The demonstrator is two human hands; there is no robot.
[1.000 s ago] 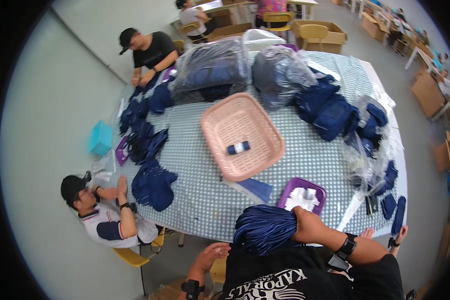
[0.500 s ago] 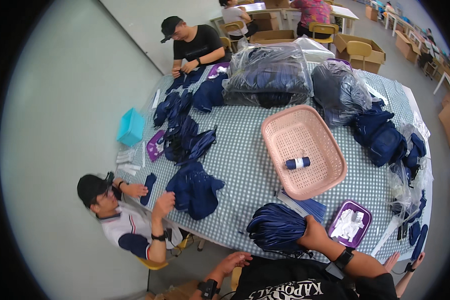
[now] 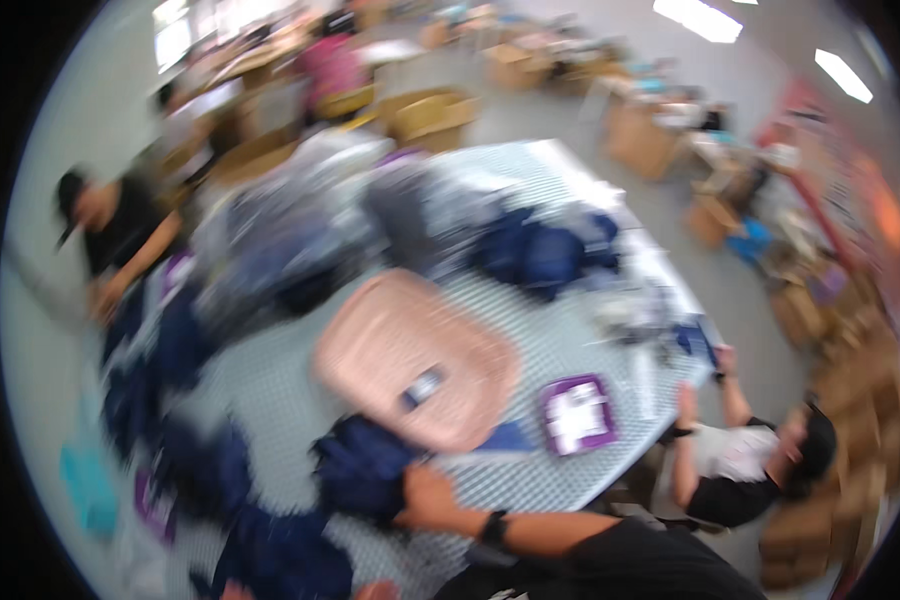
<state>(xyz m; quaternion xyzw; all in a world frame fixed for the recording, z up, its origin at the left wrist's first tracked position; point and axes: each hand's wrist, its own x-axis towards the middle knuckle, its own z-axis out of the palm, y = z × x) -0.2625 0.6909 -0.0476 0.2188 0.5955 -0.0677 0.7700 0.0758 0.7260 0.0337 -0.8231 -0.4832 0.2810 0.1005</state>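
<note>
The right hand point(image 3: 432, 497) grips a navy bundle point(image 3: 362, 472), fingers closed on its edge; the pink basket point(image 3: 417, 357) sits just beyond them. The left hand is out of view. A one-handed hold could let the bundle unroll or knock the basket.

The dark navy bundle of cloth point(image 3: 365, 470) lies on the checked table point(image 3: 590, 260) near its lower edge, a rumpled, rounded heap with soft folds, blurred so that its make cannot be told. Its right side is in the grip of a hand point(image 3: 428, 497) that comes in from the lower right, fingers closed on the cloth. The bundle's upper edge lies just beside, perhaps touching, the lower left rim of the pink oval basket point(image 3: 370, 345). More navy cloth point(image 3: 280, 555) lies just below and left of it.
</note>
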